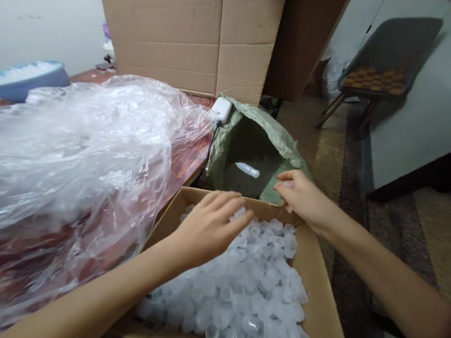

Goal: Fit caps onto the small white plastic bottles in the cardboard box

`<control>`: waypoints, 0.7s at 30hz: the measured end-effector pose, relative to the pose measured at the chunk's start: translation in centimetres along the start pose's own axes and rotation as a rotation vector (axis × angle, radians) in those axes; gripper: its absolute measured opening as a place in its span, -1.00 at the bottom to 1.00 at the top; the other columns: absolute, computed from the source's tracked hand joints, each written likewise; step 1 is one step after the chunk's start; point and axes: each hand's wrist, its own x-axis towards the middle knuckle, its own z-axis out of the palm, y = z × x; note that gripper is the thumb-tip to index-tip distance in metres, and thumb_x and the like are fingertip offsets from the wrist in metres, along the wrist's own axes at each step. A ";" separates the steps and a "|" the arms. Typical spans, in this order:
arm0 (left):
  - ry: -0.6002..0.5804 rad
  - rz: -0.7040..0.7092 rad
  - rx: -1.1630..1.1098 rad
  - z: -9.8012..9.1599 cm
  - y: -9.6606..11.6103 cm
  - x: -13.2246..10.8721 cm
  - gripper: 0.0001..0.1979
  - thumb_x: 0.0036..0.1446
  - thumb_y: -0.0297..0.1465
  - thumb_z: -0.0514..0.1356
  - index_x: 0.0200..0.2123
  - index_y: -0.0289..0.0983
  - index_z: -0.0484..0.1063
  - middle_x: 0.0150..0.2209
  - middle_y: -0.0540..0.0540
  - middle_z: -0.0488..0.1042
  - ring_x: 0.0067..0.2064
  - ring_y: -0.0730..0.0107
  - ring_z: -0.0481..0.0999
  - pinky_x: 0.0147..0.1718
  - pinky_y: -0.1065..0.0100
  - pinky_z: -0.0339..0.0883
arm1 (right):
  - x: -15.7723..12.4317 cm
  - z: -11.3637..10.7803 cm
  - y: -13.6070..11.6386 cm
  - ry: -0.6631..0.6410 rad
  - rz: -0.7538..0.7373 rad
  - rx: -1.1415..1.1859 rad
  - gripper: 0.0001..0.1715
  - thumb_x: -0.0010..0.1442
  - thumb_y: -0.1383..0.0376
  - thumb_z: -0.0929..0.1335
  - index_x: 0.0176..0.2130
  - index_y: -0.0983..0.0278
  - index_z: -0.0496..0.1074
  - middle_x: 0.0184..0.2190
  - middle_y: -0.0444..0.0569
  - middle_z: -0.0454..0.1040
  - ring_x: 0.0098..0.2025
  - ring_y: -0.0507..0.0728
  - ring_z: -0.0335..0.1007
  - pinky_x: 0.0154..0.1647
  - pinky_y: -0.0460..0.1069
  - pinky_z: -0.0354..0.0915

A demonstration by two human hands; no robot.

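My left hand (215, 226) reaches over an open cardboard box (327, 323) full of small translucent plastic pieces (261, 275), some with round open ends. Its fingers curl toward the thumb around one blurred translucent piece (239, 212). Beyond the box's far edge, my right hand (295, 195) is closed in a pinch beside the green sack (291, 145); whatever its fingertips hold is too small to make out. A whitish, tapered plastic tube (248, 169) shows in the sack's open mouth, apart from both hands.
Clear plastic sheeting (100, 134) covers much of the reddish table at left. A blue basin (22, 79) sits behind it. A white device (221, 110) with a black cable rests by the sack. Large cardboard (179, 22) stands behind, and a grey chair (392, 58) is at right.
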 end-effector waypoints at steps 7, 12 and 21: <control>-0.335 0.081 0.007 3.1 0.2 0.0 -0.75 0.25 -0.56 0.05 -0.03 -0.36 0.40 -0.12 -0.22 0.47 -0.02 0.12 0.41 -0.10 0.14 0.27 | -4.8 -0.5 0.3 -0.237 -0.143 0.043 -0.56 0.24 -0.04 0.30 -0.16 0.25 0.45 -0.51 -0.13 0.46 -0.65 0.00 0.25 -0.66 -0.09 0.18; -0.386 -0.060 -0.029 2.7 1.0 -0.1 -0.80 0.27 -0.45 0.07 -0.12 -0.40 0.42 -0.21 -0.24 0.45 -0.17 0.05 0.43 -0.23 0.11 0.28 | -6.6 -0.3 1.1 -0.146 -0.354 -0.189 -0.56 0.37 0.11 0.17 0.08 0.19 0.42 0.03 0.01 0.48 0.02 0.18 0.42 0.00 0.09 0.36; -0.290 -0.231 -0.428 -0.5 2.8 -0.1 -0.70 0.37 -0.36 -0.07 0.07 -0.36 0.26 -0.11 -0.16 0.49 -0.09 0.27 0.46 -0.07 0.25 0.30 | -7.1 -0.9 1.8 -0.123 -0.653 -0.170 -0.82 0.29 0.34 0.32 -0.07 0.22 0.40 -0.16 -0.07 0.47 -0.34 0.01 0.41 -0.32 -0.09 0.37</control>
